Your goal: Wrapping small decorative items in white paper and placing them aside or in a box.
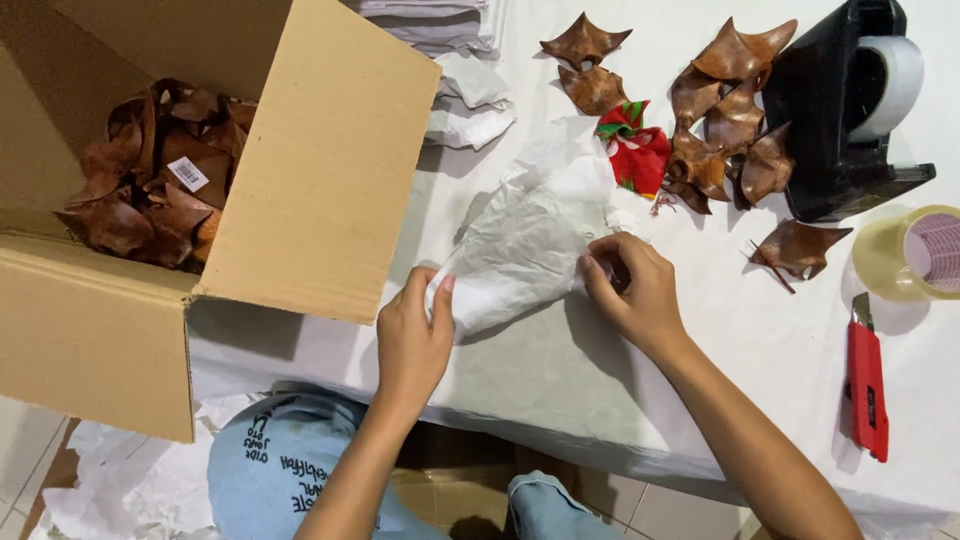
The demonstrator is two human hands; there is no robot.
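Both bare forearms reach up and away from body, converging slightly. Left hand (412, 340) back-up, wrist straight, fingers curled under, thumb and forefinger pinched together at top; grip closed. Right hand (630, 290) higher and further out, well apart from left, wrist bent inward, knuckles up, fingers folded toward palm, fingertips (600, 272) pressed together in tight pinch. Right forearm runs diagonally from lower right; left rises near vertical from lap. Knees below, between arms.

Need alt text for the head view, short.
Both hands, left hand and right hand, pinch crumpled white paper on a white table. An open cardboard box of brown leather pieces sits left; tape dispenser and red cutter right.
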